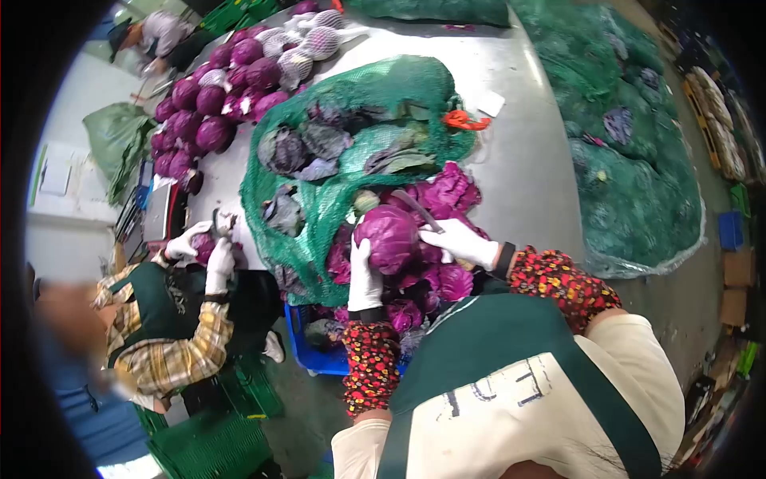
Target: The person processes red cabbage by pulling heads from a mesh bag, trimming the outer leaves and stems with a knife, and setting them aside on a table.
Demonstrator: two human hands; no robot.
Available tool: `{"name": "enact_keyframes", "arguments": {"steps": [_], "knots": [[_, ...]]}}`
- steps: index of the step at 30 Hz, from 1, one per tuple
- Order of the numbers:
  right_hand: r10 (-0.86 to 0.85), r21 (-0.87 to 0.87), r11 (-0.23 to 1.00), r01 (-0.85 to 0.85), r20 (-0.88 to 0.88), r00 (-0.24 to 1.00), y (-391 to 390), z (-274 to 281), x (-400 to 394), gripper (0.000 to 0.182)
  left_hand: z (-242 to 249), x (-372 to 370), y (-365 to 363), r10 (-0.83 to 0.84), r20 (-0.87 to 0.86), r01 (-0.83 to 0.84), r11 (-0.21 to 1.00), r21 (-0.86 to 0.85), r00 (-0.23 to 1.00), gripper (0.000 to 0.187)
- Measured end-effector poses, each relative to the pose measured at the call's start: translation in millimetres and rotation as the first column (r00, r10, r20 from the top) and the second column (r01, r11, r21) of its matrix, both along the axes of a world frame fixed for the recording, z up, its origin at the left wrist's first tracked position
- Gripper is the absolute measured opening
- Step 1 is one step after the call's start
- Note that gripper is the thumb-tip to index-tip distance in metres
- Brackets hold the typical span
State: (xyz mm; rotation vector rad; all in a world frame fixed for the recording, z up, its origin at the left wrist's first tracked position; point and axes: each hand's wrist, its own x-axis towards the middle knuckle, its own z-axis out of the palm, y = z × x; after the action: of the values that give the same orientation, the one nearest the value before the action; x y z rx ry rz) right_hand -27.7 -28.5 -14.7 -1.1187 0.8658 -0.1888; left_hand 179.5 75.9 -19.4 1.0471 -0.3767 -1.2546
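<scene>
A peeled purple cabbage [386, 239] rests against my gloved left hand [365, 275], whose fingers press on its left side. On the cabbage's right, my gloved right hand [461, 243] is closed around the handle of a knife [416, 209], its blade slanting up to the left over the cabbage. Loose purple leaves [451, 191] lie behind and below the cabbage. Just beyond, a green mesh bag [375, 88] holds several cabbages with dull outer leaves [283, 149]. An orange tie [465, 120] lies at the bag's right edge.
Peeled cabbages [215, 132] are piled on the metal table [527, 160] at the back left, some in white foam nets [321, 43]. A blue crate [319, 361] with leaves stands below the table edge. At left, a co-worker handles a cabbage; large green sacks [638, 184] stand right.
</scene>
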Motion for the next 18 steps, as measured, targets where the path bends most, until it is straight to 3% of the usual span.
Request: {"name": "enact_keyframes", "arguments": {"steps": [1,3,4,5,8,10,11,12,13,15,16,18], "knots": [[-0.013,0.012,1.0,0.013,0.069,0.998,0.5,-2.3,-1.6,0.038,8.8,-3.7,10.5,0.081,-0.366,-0.076,0.997,0.029,0.927,0.068],[-0.007,-0.063,0.998,0.017,0.154,0.988,-8.4,7.1,-4.7,0.035,12.8,-12.1,23.2,0.089,-0.168,-0.099,0.994,-0.054,0.982,0.069],[-0.047,-0.122,0.991,0.055,0.074,0.996,-11.6,24.1,-4.3,0.032,14.8,-14.9,27.9,0.104,-0.095,-0.112,0.99,-0.084,0.99,0.07],[-0.057,-0.185,0.981,0.056,0.002,0.998,-17.7,44.9,-6.4,0.028,17.3,-16.7,31.7,0.003,-0.022,-0.007,0.985,-0.171,1.0,0.07],[-0.198,-0.406,0.889,0.212,0.077,0.977,-42.7,59.4,-10.8,0.023,27.9,-25.4,36.9,-0.165,0.15,0.205,0.927,-0.314,0.975,0.071],[-0.377,-0.509,0.78,0.363,0.081,0.923,-71.8,52.2,-14.7,0.024,42.7,-33.1,35.1,-0.177,0.004,0.174,0.959,-0.225,0.984,0.072],[-0.435,-0.589,0.732,0.343,-0.017,0.9,-87.8,48.7,-20.8,0.027,49.1,-35.2,33.2,-0.173,0.003,0.169,0.959,-0.227,0.985,0.072],[-0.428,-0.646,0.711,0.277,-0.085,0.9,-104.4,35.5,-28.4,0.031,55.1,-37.3,30.4,-0.211,-0.568,0.009,0.941,-0.337,0.795,0.074],[-0.422,-0.695,0.689,0.206,-0.153,0.893,-115.2,15.2,-34.8,0.036,59.8,-38.8,31.0,-0.222,-0.738,-0.061,0.94,-0.336,0.637,0.077],[-0.32,-0.709,0.688,0.153,-0.107,0.941,-114.0,-35.9,-39.6,0.047,69.3,-41.8,32.3,-0.214,-0.954,-0.196,0.947,-0.256,0.212,0.082],[-0.232,-0.655,0.755,-0.014,-0.287,0.93,-95.4,-22.7,-34.8,0.058,72.8,-42.8,33.3,-0.189,-0.953,-0.194,0.952,-0.237,0.239,0.082],[-0.169,-0.675,0.738,0.011,-0.169,0.971,-61.3,-34.7,-19.0,0.065,76.9,-42.7,35.5,-0.154,-0.952,-0.203,0.956,-0.211,0.266,0.083]]}}
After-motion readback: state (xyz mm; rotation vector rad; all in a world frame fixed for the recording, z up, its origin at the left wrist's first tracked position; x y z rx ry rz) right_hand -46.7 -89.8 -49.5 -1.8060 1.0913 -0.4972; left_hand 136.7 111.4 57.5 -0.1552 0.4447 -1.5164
